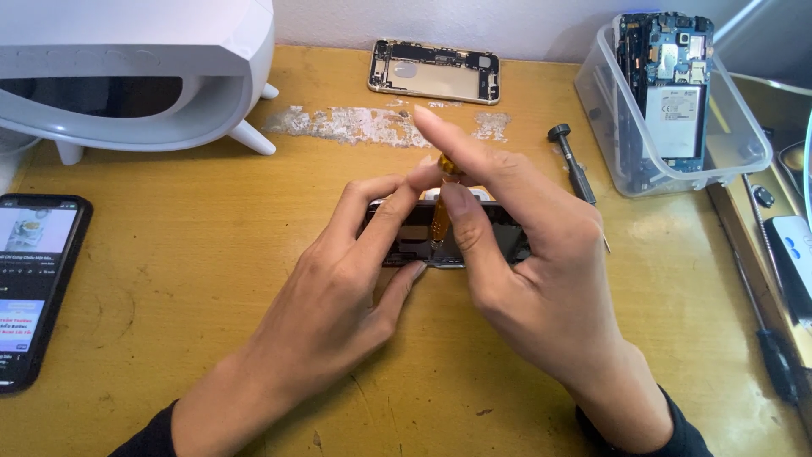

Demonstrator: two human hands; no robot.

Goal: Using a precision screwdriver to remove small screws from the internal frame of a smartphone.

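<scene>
Head view: the right hand (524,254) grips an orange screwdriver (441,211) upright between thumb and fingers, forefinger stretched out, its tip down on an opened phone (423,241) lying at the middle of the tabletop (186,288). The left hand (338,288) pinches the phone's near and far edges. A gold phone shell (434,71) lies at the far edge, a clear bin (609,127) of phone parts toward the far right corner, a black screwdriver (573,165) beside it, a lit phone (34,283) at the left edge.
</scene>
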